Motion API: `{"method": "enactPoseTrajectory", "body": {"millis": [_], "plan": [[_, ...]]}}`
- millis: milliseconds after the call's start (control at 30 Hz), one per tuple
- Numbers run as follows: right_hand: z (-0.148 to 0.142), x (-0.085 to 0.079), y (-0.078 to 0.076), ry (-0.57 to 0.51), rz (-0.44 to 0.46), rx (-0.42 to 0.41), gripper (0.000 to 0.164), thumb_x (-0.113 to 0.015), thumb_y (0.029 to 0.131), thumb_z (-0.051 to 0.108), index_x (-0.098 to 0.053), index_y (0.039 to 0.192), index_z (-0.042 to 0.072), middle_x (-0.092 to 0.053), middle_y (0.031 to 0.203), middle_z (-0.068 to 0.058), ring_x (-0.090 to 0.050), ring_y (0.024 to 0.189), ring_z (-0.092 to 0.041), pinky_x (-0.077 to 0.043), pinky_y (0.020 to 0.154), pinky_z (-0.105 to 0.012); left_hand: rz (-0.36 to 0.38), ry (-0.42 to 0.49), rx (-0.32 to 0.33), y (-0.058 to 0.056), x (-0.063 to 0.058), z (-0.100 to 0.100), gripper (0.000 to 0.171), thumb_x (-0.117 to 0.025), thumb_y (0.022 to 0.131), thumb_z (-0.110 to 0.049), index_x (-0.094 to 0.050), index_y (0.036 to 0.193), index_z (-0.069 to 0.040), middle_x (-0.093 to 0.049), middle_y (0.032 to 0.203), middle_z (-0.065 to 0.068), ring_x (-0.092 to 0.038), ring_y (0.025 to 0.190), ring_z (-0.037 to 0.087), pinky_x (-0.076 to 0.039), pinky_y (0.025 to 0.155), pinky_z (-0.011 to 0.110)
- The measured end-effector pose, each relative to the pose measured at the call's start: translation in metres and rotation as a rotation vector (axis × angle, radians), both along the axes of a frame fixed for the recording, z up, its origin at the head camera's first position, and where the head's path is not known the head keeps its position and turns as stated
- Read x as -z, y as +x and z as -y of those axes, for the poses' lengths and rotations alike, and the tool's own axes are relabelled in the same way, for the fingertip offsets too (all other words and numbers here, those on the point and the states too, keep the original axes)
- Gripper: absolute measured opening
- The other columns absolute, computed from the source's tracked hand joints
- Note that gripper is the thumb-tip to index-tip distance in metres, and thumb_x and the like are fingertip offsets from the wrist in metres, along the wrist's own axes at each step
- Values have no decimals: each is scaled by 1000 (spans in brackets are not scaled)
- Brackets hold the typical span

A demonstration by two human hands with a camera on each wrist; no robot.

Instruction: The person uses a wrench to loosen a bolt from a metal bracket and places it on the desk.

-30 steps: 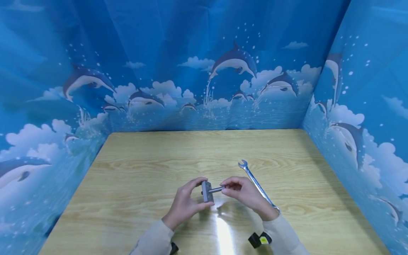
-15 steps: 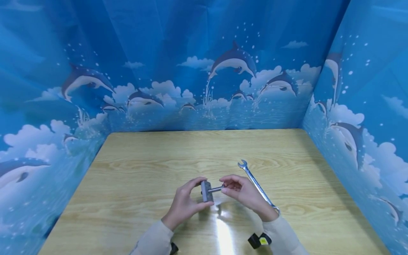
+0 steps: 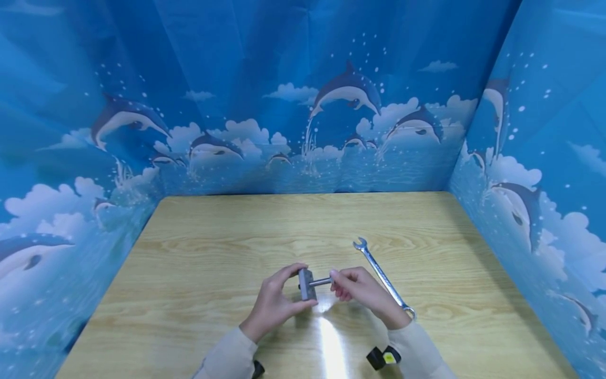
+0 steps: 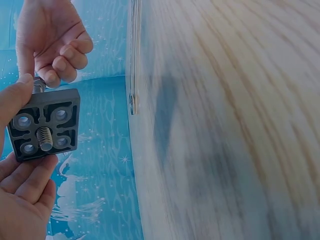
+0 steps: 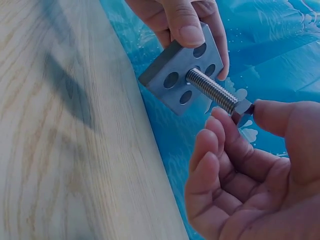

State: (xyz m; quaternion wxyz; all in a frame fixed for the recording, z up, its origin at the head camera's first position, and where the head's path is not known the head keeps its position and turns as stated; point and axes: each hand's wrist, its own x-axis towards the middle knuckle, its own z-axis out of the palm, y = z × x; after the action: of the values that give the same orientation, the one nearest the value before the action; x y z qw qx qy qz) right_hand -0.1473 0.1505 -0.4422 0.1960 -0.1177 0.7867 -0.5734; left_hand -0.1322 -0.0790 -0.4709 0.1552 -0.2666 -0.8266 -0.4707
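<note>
My left hand (image 3: 276, 305) grips a square grey metal plate (image 5: 165, 82) by its opposite edges, thumb on one side and fingers on the other. Four round holes ring its centre, where a threaded bolt (image 5: 212, 91) passes through. In the left wrist view the bolt's end (image 4: 45, 140) sticks out of the plate's ribbed back. My right hand (image 3: 362, 289) pinches the bolt's hex head (image 5: 241, 111) between thumb and fingers, its other fingers curled. Both hands hold the parts above the table.
A combination wrench (image 3: 382, 276) lies on the wood-grain table (image 3: 213, 242), just beyond the right hand, its open jaw pointing away. Blue dolphin-printed sheets (image 3: 293, 105) stand at the back and both sides of the table.
The right hand's fingers and thumb have shifted round the bolt head, the thumb now lying over the top. Left hand, plate and wrench have stayed in place.
</note>
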Motion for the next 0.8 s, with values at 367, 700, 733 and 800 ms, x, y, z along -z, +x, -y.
{"method": "enactPoseTrajectory", "body": {"millis": [367, 700, 733, 800], "plan": [[0, 1, 0, 56, -102, 82, 26, -72, 85, 23, -69, 103, 5, -69, 92, -7, -62, 81, -17, -58, 72, -26, 10, -9, -8, 0, 2, 3, 77, -91, 58, -22, -57, 125, -10, -65, 121, 7, -62, 112, 19, -51, 98, 34], [0, 4, 1, 35, -166, 67, 32, -72, 85, 20, -67, 114, 8, -68, 104, -7, -63, 89, -18, -57, 76, -25, 22, 11, -12, 0, 4, 4, 75, -91, 59, -24, -58, 125, -8, -65, 121, 4, -62, 112, 17, -51, 100, 35], [0, 4, 1, 37, -158, 69, 32, -70, 87, 24, -66, 114, 7, -68, 103, -7, -63, 88, -19, -57, 76, -26, 21, 14, -10, 0, 4, 4, 75, -91, 59, -24, -58, 125, -8, -65, 121, 4, -62, 112, 17, -51, 100, 36], [0, 4, 1, 38, -143, 75, 30, -64, 92, 29, -66, 111, 5, -68, 100, -9, -62, 86, -20, -57, 74, -28, 20, 18, -5, 1, 4, 4, 75, -90, 60, -25, -58, 125, -7, -65, 121, 6, -62, 112, 18, -51, 99, 36]]}}
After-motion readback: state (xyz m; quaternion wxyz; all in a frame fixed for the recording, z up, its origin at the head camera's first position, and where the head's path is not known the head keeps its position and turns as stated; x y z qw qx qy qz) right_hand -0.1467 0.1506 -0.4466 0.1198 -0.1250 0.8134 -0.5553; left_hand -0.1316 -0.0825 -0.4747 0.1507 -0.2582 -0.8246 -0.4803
